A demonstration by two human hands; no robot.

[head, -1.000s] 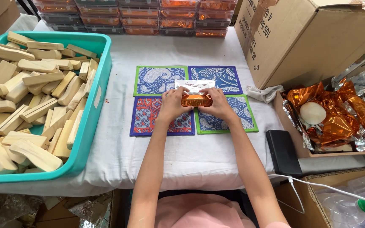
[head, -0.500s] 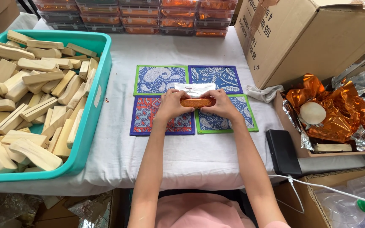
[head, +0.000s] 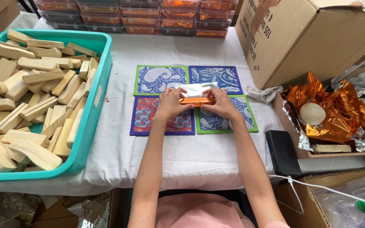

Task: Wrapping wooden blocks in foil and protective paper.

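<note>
Gripping the orange foil-wrapped block (head: 197,100) at either end, left hand (head: 170,103) and right hand (head: 222,103) fingers closed.

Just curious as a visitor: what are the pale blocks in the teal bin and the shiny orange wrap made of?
Blocks: probably bare, unvarnished wood, pale and matte with faint grain. Orange wrap, held between both hands: likely metallic foil, mirror-shiny and creased, silver on its other side.

A teal bin (head: 90,139) of wooden blocks (head: 26,105) beside a cardboard box (head: 317,38).
</note>
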